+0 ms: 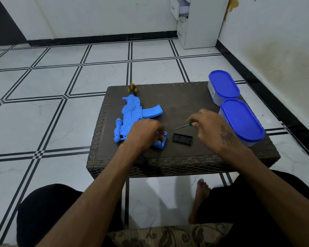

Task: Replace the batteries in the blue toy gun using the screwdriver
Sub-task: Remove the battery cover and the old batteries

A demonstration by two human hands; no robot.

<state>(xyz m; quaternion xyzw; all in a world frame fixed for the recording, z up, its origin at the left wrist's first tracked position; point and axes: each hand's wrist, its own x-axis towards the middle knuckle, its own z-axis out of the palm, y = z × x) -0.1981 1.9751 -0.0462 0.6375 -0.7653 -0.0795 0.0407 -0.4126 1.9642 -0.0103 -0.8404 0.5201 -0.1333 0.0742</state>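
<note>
The blue toy gun is lying flat on the wicker table, barrel pointing away from the person, and the left hand is pressing down over its grip end, fingers curled in around the open battery compartment just under the fingertips. Whether those fingers are pinching a battery or only steadying the toy, I cannot tell; the knuckles are hiding it. Over to the right of that grasp, the right hand is hovering above the table, holding the small green-handled screwdriver in a narrow pinch between thumb and fingertips, the thin metal shaft angling down and back toward the left hand. Just below the tip of that shaft, between the two hands, the black battery cover is sitting loose on the table, well clear of the gun. So the opening stage looks done: the cover is off and the compartment is exposed. What is left, by my reading, is the swap itself, then seating the cover and driving the screw home. No loose batteries are showing anywhere on the table, and the screw is too small to make out. Beyond the right hand, two blue-lidded tubs are standing closed at the table's edge; whether they are holding fresh cells is not visible.
</note>
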